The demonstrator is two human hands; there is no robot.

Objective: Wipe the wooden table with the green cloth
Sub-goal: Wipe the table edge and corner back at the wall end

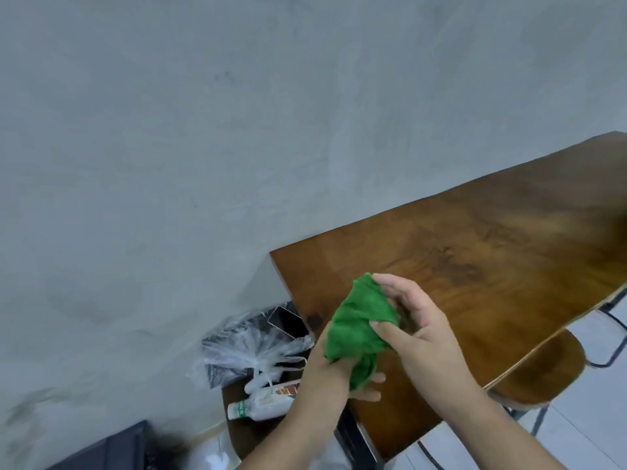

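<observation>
A bunched green cloth [358, 329] is held in the air above the near left corner of the wooden table [492, 252]. My left hand [327, 371] grips its lower end from below, fingers curled round the fabric. My right hand [412, 325] pinches its upper part between thumb and fingers. The cloth does not touch the tabletop. The table is dark brown with a visible grain and stands against a grey wall.
A low stool [244, 432] left of the table carries a clear plastic bag [251, 351], a dark phone [288, 322] and a white tube [258, 407]. A round wooden stool seat [543, 368] pokes out under the table's near edge. White floor tiles lie at lower right.
</observation>
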